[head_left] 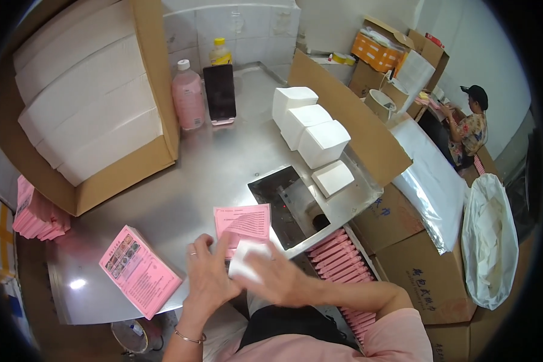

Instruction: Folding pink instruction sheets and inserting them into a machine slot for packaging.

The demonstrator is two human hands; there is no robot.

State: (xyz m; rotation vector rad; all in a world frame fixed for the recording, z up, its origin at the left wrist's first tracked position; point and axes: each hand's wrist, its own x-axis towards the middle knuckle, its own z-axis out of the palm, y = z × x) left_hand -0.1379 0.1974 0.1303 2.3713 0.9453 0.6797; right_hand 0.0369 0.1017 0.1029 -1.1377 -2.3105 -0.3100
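A pink printed packet sleeve lies near the front edge of the metal table. My left hand is at its near left corner, fingers bent, thumb and forefinger pressing on the sleeve. My right hand, smeared by motion, closes over a small wad of folded white tissue at the sleeve's near end. How far the tissue reaches into the sleeve is hidden by my hands. To the left lies a thick stack of pink printed sleeves.
White tissue stacks stand beyond a dark rectangular opening in the table. A carton of tissue, a pink bottle and a propped phone stand behind. Pink packets fill a box at right. Another person sits far right.
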